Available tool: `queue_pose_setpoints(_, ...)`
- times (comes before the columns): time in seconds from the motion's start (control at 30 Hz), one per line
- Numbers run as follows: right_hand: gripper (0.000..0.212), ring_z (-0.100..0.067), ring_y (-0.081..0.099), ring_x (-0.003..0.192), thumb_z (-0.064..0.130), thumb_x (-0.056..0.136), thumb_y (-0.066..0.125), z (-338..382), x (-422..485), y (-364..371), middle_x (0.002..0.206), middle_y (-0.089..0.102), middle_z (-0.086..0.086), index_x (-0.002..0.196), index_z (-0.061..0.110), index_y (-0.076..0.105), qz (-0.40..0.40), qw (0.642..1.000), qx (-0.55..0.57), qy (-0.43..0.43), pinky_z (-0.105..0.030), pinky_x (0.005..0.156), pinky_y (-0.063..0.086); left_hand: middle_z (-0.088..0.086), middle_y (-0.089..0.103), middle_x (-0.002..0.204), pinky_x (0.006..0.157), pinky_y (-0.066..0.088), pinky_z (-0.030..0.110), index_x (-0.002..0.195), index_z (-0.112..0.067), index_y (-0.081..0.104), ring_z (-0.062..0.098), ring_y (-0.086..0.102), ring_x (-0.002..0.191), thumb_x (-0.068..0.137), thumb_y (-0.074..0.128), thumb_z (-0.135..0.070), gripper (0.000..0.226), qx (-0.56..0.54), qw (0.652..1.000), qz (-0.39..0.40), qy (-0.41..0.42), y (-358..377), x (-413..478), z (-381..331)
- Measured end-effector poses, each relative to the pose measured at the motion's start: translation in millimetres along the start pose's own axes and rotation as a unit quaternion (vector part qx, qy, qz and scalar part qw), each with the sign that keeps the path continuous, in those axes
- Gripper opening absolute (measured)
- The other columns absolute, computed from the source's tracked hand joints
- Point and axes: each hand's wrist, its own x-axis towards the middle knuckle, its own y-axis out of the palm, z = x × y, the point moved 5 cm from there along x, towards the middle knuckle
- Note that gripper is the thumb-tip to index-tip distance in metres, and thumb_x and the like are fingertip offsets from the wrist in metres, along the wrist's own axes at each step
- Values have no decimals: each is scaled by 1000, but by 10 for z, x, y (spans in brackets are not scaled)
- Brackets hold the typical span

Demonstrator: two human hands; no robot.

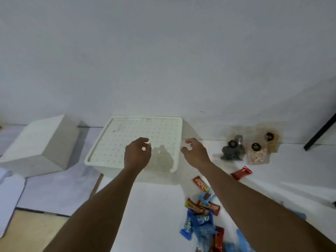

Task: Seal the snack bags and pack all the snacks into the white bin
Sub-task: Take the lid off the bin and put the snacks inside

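Hovering over the lid (127,133) of the bin (112,170), the left hand (137,153) and right hand (195,152) hang apart, empty, fingers loosely curled, with snack bags (256,151) on the table (154,206) right of the bin and bars (201,208) before it; unsealed bags may spill if packed hastily.

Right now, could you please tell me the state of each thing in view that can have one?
white bin: closed, lid on.
left hand: loosely curled over the lid, holding nothing.
right hand: loosely curled by the lid's right edge, holding nothing.
snack bags: on the table, outside the bin; seals too blurry to tell.
wrapped candies: scattered on the table, outside the bin.
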Motion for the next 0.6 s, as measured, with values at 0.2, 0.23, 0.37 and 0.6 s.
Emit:
queue_pose_setpoints(0.2,57,-32,52,123,39,92,63,45,-240,881,140,40,-14,141,20,42,-51,996,-47,52,-40,100,46,10,53,146,112,36,47,131,-26,63,32,41,139,82,73,-52,56,103,991,21,-83,-667,152,1314)
queue_pose_setpoints(0.23,57,-34,50,125,38,92,63,43,-250,941,141,39,-14,141,19,42,-69,995,-49,57,-42,101,46,12,44,152,113,34,50,137,-29,57,35,33,143,79,74,-57,66,121,987,28,-106,-730,176,1475)
queue_pose_setpoints(0.37,54,-35,44,129,30,91,66,55,-216,1012,139,44,-16,140,16,46,-166,980,-88,59,-44,103,41,19,33,155,112,39,53,151,-23,39,41,36,140,70,83,-58,98,46,981,67,-174,-839,389,1933)
queue_pose_setpoints(0.6,44,-34,43,126,32,92,64,120,-260,1007,132,56,-15,133,17,56,-270,946,-172,39,-47,96,41,23,47,142,113,36,47,146,-10,46,37,39,137,71,85,-52,95,-22,990,42,-136,-889,432,1996)
